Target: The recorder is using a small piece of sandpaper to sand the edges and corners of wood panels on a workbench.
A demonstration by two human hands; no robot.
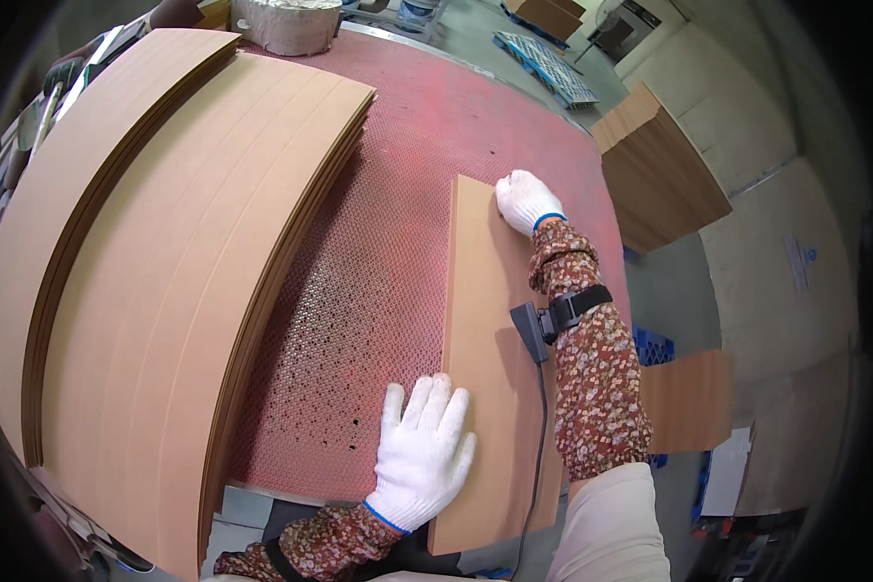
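A long, light-brown wood-look board (490, 427) lies lengthwise in front of me on a red perforated mat (398, 233). My left hand (422, 456), in a white knitted glove, rests flat with spread fingers at the board's near left edge. At the far right end of the board, my right hand (529, 202), gloved the same way, is closed with its fingers curled under. What those fingers hold, if anything, is hidden. To the left stand stacked boards of a similar colour, a wide stack (213, 223) and a narrower stack (92, 175) on its left.
A cable (541, 436) runs from a device on my right forearm down across the board. Brown boards (660, 179) stand beyond the table's right edge, with another panel (689, 400) nearer. A silvery round roll (286, 24) sits at the far left, and a blue pallet (548, 68) lies on the floor.
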